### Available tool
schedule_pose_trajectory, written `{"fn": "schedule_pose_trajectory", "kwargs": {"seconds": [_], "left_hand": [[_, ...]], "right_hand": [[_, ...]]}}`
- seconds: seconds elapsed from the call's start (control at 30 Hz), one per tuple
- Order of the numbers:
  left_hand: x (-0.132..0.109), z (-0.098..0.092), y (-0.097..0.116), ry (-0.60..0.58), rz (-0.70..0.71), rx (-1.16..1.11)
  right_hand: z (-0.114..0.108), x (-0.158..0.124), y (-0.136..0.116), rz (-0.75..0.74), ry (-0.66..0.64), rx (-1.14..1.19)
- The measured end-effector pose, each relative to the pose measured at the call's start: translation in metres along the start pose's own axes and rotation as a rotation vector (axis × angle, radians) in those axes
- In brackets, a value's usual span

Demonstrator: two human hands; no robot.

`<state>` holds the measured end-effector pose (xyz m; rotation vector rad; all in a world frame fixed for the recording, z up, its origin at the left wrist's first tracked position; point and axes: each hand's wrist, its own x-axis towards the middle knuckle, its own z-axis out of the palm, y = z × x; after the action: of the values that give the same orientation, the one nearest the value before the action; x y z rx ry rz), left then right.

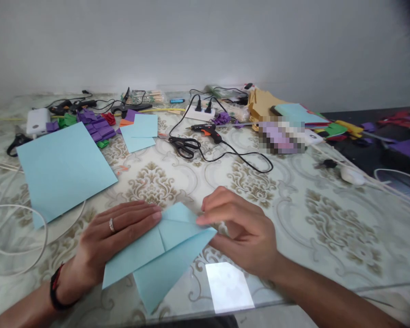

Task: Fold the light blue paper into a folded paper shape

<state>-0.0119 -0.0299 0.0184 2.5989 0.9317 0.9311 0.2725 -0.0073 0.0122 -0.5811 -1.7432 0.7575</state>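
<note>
A folded sheet of light blue paper (pixel 177 255) lies at the front of the table, with crease lines and overlapping flaps showing. My left hand (pixel 119 230) presses flat on its left part, fingers stretched out and a ring on one of them. At the paper's right corner, my right hand (pixel 242 232) is closed, pinching the edge between thumb and forefinger. Its other fingers are curled. Further left rests a large light blue sheet (pixel 66 171), and behind it are smaller blue pieces (pixel 145 125).
Black scissors (pixel 184 146) and a corded glue gun (pixel 208 132) lie mid-table, near a white power strip (pixel 200 113). Purple folded pieces (pixel 95 125) sit at back left. A white cable (pixel 44 241) loops on the left. Brown paper (pixel 264 107) is stacked at back right.
</note>
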Motion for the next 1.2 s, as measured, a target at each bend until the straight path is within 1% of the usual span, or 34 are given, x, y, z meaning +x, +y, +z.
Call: {"fn": "schedule_pose_trajectory", "kwargs": {"seconds": [0.07, 0.13, 0.23, 0.3, 0.4, 0.47, 0.53, 0.6, 0.67, 0.77, 1.0, 1.1, 1.2], "left_hand": [[0.001, -0.001, 0.001, 0.023, -0.034, 0.054], [0.002, -0.001, 0.002, 0.053, -0.037, 0.092], [0.006, -0.001, 0.0, 0.077, 0.016, 0.131], [0.008, 0.0, -0.002, 0.043, 0.039, 0.144], [0.011, 0.001, -0.007, -0.069, 0.063, 0.155], [0.011, 0.002, -0.011, -0.178, 0.067, 0.146], [0.012, 0.004, -0.013, -0.293, 0.041, 0.123], [0.012, 0.006, -0.013, -0.348, 0.009, 0.109], [0.011, 0.009, -0.013, -0.346, -0.007, 0.111], [0.009, 0.013, -0.014, -0.358, 0.013, 0.105], [0.005, 0.02, -0.022, -0.398, 0.047, 0.173], [0.005, 0.021, -0.022, -0.416, 0.081, 0.211], [0.007, 0.02, -0.018, -0.391, 0.076, 0.274]], "right_hand": [[-0.002, 0.0, 0.001, 0.162, -0.017, 0.064], [-0.004, 0.0, 0.001, 0.317, -0.022, 0.168], [-0.003, 0.0, 0.001, 0.458, -0.008, 0.297], [-0.001, 0.001, 0.003, 0.523, -0.004, 0.334], [0.0, 0.001, 0.011, 0.61, 0.014, 0.333], [0.001, 0.002, 0.018, 0.656, 0.019, 0.304], [0.002, 0.002, 0.026, 0.696, 0.002, 0.255], [0.003, 0.002, 0.032, 0.729, -0.022, 0.207], [0.005, 0.001, 0.036, 0.756, -0.042, 0.193], [0.008, -0.001, 0.037, 0.782, -0.06, 0.216], [0.009, -0.003, 0.04, 0.776, -0.033, 0.193], [0.012, -0.004, 0.041, 0.814, -0.011, 0.291], [0.014, -0.002, 0.039, 0.872, 0.028, 0.455]]}}
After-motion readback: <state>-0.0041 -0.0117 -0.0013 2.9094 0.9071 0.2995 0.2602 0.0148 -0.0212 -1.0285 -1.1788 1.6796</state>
